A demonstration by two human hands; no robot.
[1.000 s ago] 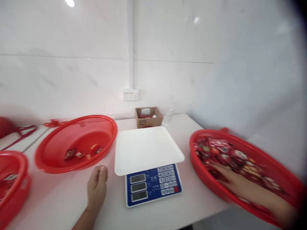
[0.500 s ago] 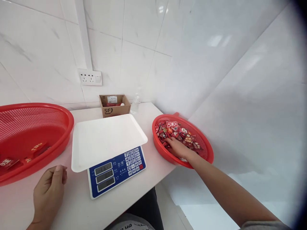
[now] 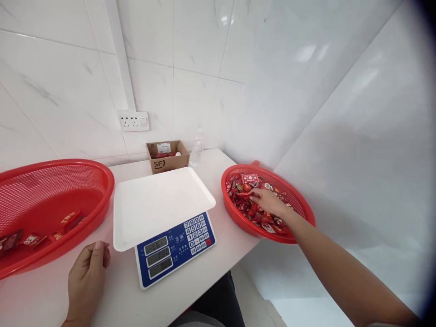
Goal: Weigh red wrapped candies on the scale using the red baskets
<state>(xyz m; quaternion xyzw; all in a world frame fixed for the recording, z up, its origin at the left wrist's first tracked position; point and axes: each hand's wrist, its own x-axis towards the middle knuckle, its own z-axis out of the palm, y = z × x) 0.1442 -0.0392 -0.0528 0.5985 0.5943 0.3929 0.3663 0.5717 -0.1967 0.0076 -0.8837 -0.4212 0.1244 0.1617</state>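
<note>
My right hand is over the red colander basket on the right, its fingertips pinching a small red snack packet. Beneath it lies a heap of red wrapped snacks. My left hand rests by the table's front in a loose fist, thumb against the curled fingers, and nothing shows in it. It lies between the larger red basket on the left and the blue-and-white digital scale. No item sits on the scale's white pan.
A small cardboard box with red contents stands behind the scale, beside a clear plastic bottle. Several red packets lie in the left basket. A wall socket is above the white table.
My right hand has risen slightly out of the heap, now with a red packet in its fingertips. The whole view has shifted a little; my left hand keeps its closed shape.
</note>
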